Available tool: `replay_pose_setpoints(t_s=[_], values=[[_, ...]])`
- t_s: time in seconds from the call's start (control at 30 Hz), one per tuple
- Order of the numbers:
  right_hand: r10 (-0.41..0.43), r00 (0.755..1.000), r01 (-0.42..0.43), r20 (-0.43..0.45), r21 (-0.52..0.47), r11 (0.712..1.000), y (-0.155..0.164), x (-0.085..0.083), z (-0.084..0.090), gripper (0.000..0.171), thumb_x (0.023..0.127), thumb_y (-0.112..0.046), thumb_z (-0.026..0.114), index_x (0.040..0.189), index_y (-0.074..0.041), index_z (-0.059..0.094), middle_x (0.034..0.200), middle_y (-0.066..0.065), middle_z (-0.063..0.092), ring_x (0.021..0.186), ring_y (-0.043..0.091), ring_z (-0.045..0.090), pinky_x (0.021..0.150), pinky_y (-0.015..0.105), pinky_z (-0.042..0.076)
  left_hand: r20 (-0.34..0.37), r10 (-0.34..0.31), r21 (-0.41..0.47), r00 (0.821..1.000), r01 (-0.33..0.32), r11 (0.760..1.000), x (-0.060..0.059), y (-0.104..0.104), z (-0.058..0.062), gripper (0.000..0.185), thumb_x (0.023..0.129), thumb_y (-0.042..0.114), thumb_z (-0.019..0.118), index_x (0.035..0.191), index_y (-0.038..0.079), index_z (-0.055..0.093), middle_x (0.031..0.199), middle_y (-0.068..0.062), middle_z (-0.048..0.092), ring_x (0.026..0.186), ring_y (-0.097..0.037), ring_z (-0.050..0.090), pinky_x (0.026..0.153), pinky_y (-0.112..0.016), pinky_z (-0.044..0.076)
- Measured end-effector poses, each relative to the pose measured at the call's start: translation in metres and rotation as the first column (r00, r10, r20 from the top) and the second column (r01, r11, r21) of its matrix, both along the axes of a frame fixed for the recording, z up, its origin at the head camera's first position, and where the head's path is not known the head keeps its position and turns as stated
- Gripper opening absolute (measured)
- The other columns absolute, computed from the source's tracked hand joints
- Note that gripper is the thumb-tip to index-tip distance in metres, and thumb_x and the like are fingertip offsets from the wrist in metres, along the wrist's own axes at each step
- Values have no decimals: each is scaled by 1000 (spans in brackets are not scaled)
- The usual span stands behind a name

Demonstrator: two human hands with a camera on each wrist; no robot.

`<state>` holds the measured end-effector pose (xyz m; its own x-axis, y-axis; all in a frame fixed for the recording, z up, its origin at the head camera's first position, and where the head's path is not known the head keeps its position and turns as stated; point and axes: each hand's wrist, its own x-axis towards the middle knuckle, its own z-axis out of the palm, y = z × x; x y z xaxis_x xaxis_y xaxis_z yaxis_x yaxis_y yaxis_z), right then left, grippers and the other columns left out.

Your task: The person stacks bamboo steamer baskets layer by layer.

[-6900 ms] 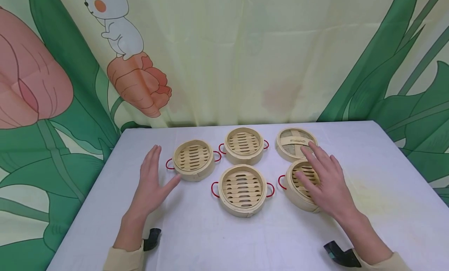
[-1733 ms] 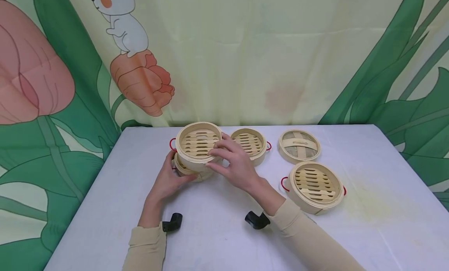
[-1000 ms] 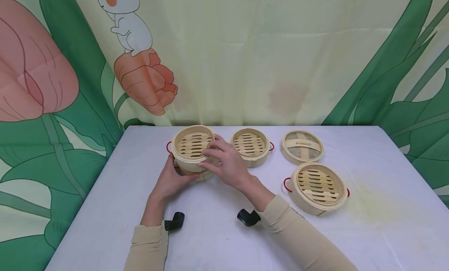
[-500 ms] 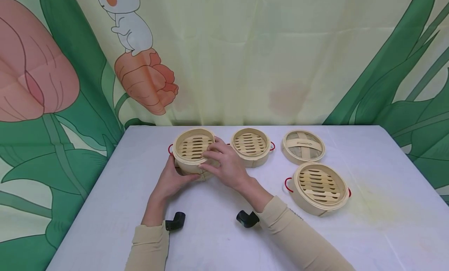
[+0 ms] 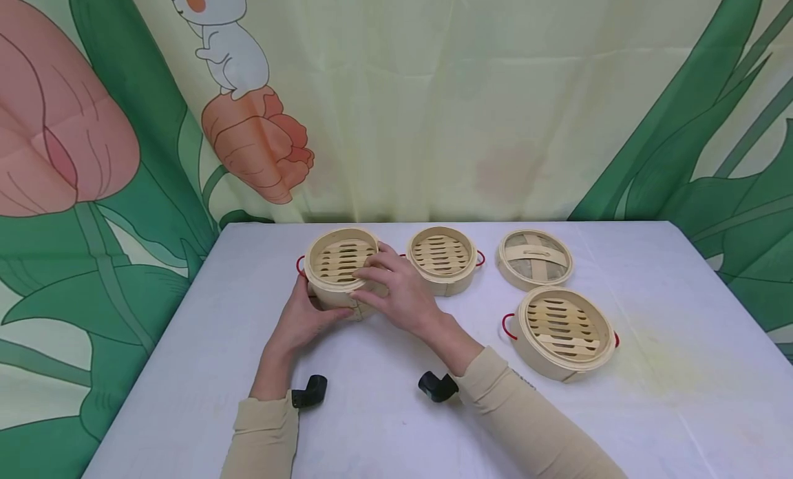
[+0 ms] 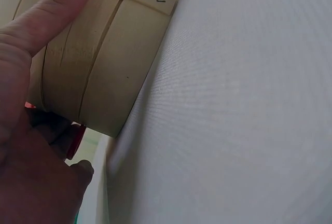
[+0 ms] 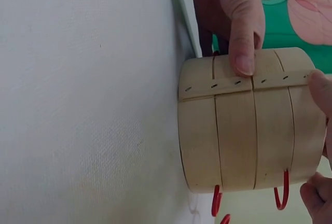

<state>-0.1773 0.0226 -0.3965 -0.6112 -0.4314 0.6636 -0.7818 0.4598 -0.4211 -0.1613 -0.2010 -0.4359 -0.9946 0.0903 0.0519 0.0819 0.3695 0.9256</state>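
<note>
Two round bamboo steamer baskets stand stacked at the left of the table. The upper basket (image 5: pixel 337 259) has a slatted floor and a red handle at its left. In the right wrist view the lower basket (image 7: pixel 199 141) sits flush under the upper one, their stapled seams in line. My left hand (image 5: pixel 303 321) grips the stack low on its left side, thumb across the front wall. My right hand (image 5: pixel 403 290) pinches the upper basket's rim at its right side, fingertips over the edge.
Another steamer basket (image 5: pixel 441 255) with red handles stands just right of the stack. Farther right are a woven bamboo lid (image 5: pixel 535 259) and, in front of it, one more basket (image 5: pixel 564 327). A printed curtain (image 5: pixel 434 107) hangs behind the white table (image 5: pixel 372 424).
The basket from the front middle has been lifted, carried left and lowered onto the left basket. Both hands came to the stack; over the last half second they barely move.
</note>
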Motion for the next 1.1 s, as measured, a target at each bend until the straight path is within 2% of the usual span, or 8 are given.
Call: replay_pose_setpoints(t_s=[0.27,0.43,0.53,0.77,0.93,1.1], values=[[-8,1000,6,-15,-70,998,16,-1,2,40,80,-21,87,116,-9,76,120,10,68,132,38,50,109,48,39,-12,4,15,1000,-4,1000,0,-1,0,118,70,19,96,159,14,18,155,-9,35,138,-26,37,111,-48,29],[-34,999,32,-20,-68,997,30,-1,5,41,82,-21,86,119,-9,75,123,10,67,131,34,52,110,44,38,-2,15,15,1000,-15,1000,1,-2,2,118,69,22,96,158,14,19,151,-11,39,132,-29,40,107,-51,31],[-49,999,49,-2,-60,997,37,0,7,43,83,-22,85,122,-9,74,127,10,65,132,31,51,111,42,36,6,26,22,1000,-26,999,1,-3,4,119,69,23,96,158,13,19,153,-10,38,137,-27,35,111,-51,26],[-79,997,80,9,-74,994,50,0,10,47,82,-21,86,125,-10,72,131,9,64,134,29,50,107,49,39,65,43,53,997,-46,998,1,-9,11,129,70,22,96,162,13,6,165,-9,17,150,-25,11,119,-52,11],[-107,993,103,-45,-80,991,62,-4,8,48,80,-19,87,124,-8,72,129,11,64,128,32,54,109,44,38,123,70,41,990,-76,996,5,-15,21,133,70,27,96,163,18,1,168,-4,4,151,-27,4,117,-56,14],[-148,983,142,-111,-55,988,77,-8,6,49,78,-19,87,123,-8,72,124,11,66,123,37,56,106,47,41,105,76,40,992,-81,996,7,-21,30,131,73,24,94,163,22,-1,168,0,-1,152,-27,-1,117,-58,12]])
